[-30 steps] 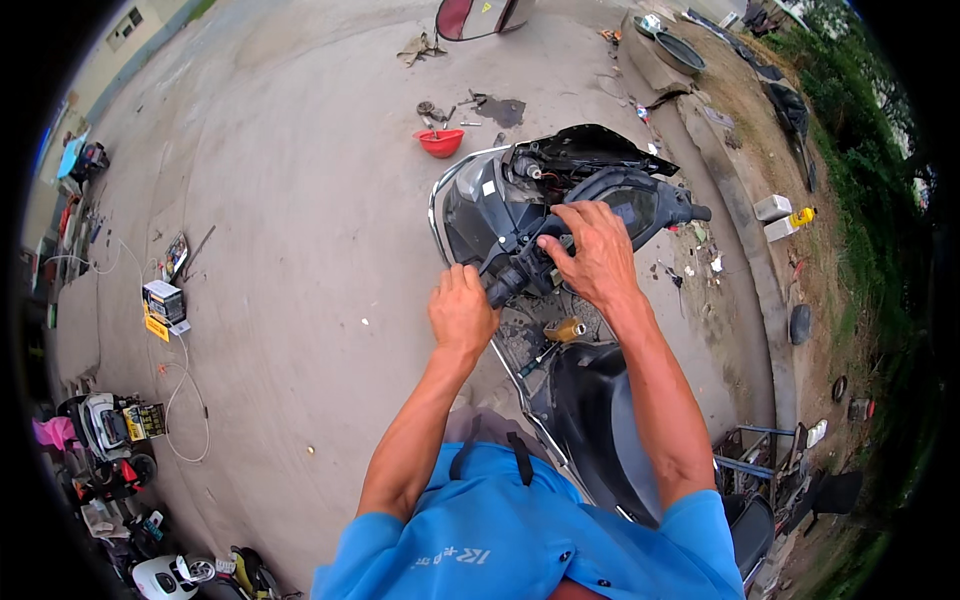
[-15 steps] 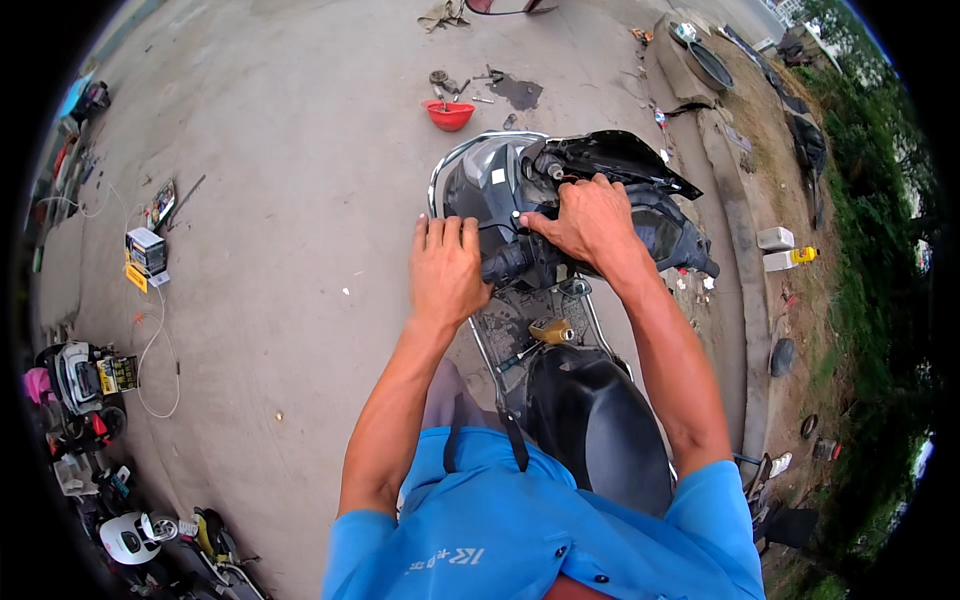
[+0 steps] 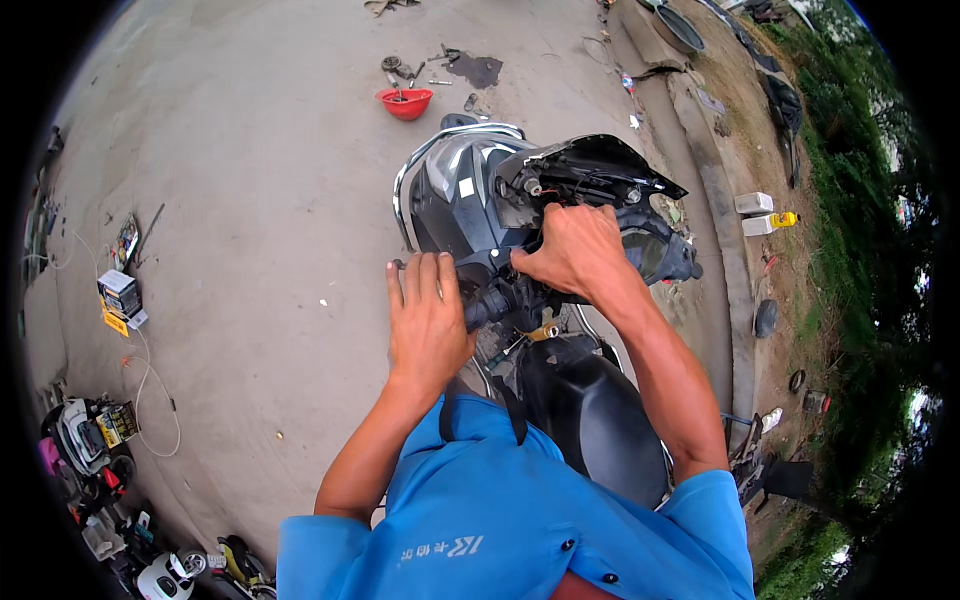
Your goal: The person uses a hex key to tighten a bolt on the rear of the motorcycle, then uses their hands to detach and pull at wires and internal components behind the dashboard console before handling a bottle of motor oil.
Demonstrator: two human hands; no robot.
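A dark motor scooter (image 3: 447, 212) stands in front of me, its black front cover (image 3: 610, 155) loosened and tilted to the right. My left hand (image 3: 428, 325) lies against the left handlebar grip (image 3: 488, 308), fingers stretched out and pointing forward. Over the middle of the handlebar, my right hand (image 3: 580, 248) has its fingers bent down and its thumb out to the left. What those fingers hold is hidden under the hand. Just ahead of them show a round metal lock-like part (image 3: 532, 186) and a red wire. Behind the handlebar is the black seat (image 3: 592, 425).
Ahead lies a red bowl-like container (image 3: 404, 104) with loose parts, beside a dark stain (image 3: 474, 70). A gold bottle (image 3: 543, 332) stands on the footboard. White bottles (image 3: 757, 203) stand by the right kerb (image 3: 722, 215). Parked scooters (image 3: 90, 460) and a box (image 3: 120, 294) are at left.
The view has shifted, with the handlebar closer to me. My right hand's fingers have bent further down into the handlebar area. My left hand stays by the left grip.
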